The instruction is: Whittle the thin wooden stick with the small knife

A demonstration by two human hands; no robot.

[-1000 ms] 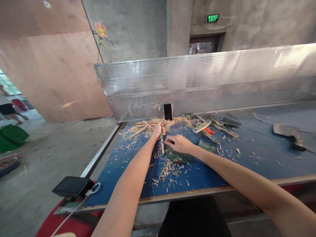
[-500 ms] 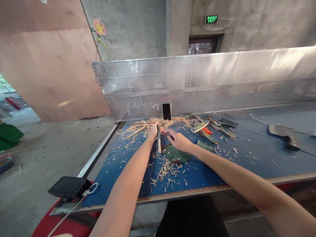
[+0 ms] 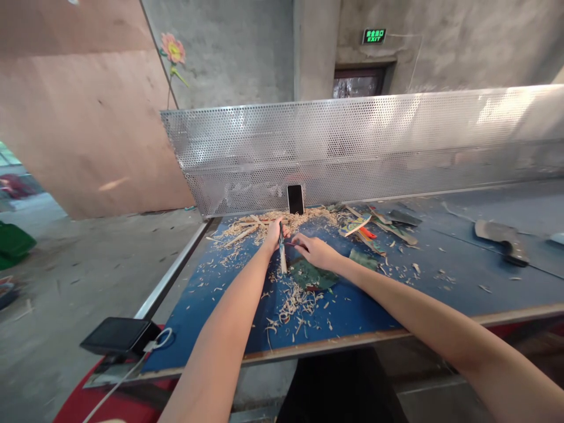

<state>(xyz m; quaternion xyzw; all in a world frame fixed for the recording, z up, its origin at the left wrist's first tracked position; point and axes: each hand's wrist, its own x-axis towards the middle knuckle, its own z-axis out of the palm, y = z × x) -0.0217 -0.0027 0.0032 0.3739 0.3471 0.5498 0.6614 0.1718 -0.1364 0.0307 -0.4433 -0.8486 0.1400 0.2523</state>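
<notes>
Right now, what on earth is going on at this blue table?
A person's left hand grips a narrow strip, its pale end nearer the person. The right hand holds a thin tool by the strip; whether they touch is too small to tell. Curly shavings are scattered on the blue table. Beyond the hands, a phone stands upright before a perforated metal screen.

Green "安全出口" over "EXIT" on a dark sign [image 3: 374, 36] above the doorway [image 3: 358, 84]
</notes>
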